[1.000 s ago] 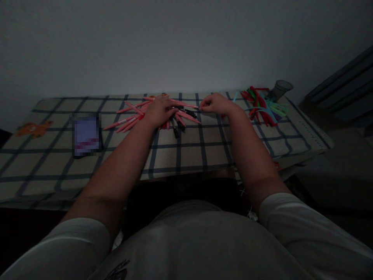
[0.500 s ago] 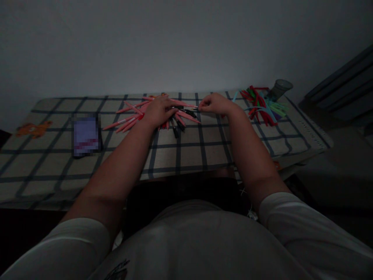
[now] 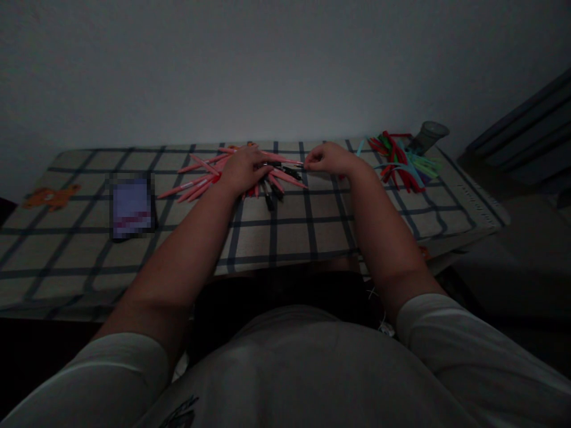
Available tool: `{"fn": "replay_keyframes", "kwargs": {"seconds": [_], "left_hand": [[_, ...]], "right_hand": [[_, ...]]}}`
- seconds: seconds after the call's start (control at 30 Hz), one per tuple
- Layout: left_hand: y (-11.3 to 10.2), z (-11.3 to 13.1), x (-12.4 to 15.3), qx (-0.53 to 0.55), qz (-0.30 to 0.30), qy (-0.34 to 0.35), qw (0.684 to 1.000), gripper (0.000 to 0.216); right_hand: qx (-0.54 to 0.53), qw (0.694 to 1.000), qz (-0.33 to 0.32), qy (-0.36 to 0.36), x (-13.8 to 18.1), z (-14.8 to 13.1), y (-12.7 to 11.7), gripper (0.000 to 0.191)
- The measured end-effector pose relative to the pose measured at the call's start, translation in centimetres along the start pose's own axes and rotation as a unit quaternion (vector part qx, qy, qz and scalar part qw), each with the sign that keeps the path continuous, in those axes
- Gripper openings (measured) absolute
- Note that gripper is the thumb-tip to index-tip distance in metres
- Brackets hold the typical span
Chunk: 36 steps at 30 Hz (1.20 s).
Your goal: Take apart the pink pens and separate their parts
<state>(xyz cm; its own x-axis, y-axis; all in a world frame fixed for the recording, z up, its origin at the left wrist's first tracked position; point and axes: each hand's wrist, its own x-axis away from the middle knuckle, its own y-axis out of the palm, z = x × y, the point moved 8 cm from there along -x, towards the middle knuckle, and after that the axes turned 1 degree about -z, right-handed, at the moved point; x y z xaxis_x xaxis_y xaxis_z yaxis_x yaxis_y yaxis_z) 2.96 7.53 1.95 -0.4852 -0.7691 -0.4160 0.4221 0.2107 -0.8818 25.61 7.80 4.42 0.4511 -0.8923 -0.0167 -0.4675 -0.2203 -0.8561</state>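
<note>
Almost nothing has shifted over the last second, so the pile of pink pens (image 3: 203,185) on the surface (image 3: 292,233) lies unaltered, the person's left hand (image 3: 243,168) over it, the right hand (image 3: 331,158) curled beside its right end, whether either's fingers grip anything being impossible to discern.

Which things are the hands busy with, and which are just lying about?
At the hands:
- pink pens, under the left hand
- black pens, between it and the right hand; the right's grip is unclear

Lying about:
- coloured strips
- cup
- pixelated rectangular item
</note>
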Motion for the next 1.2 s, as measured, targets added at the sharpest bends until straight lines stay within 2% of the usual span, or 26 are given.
{"fn": "replay_keyframes", "kwargs": {"seconds": [0.43, 0.67, 0.9, 1.2], "left_hand": [[-0.1, 0.3, 0.2, -0.006, -0.012, -0.004, 1.0, 0.041], [-0.1, 0.2, 0.1, -0.015, -0.015, -0.027, 0.999, 0.04], [0.0, -0.1, 0.1, 0.009, -0.002, -0.011, 1.0, 0.04], [0.1, -0.5, 0.2, -0.003, -0.007, -0.027, 1.0, 0.042]], "right_hand": [[-0.016, 0.999, -0.003, -0.03, -0.9, 1.2, 0.1, 0.03], [-0.022, 1.0, 0.004, -0.02, -0.6, 0.7, -0.1, 0.027], [-0.029, 0.999, 0.006, -0.031, -0.7, 0.7, 0.1, 0.026], [-0.028, 0.999, 0.01, -0.028, -0.7, 0.5, 0.2, 0.028]]}}
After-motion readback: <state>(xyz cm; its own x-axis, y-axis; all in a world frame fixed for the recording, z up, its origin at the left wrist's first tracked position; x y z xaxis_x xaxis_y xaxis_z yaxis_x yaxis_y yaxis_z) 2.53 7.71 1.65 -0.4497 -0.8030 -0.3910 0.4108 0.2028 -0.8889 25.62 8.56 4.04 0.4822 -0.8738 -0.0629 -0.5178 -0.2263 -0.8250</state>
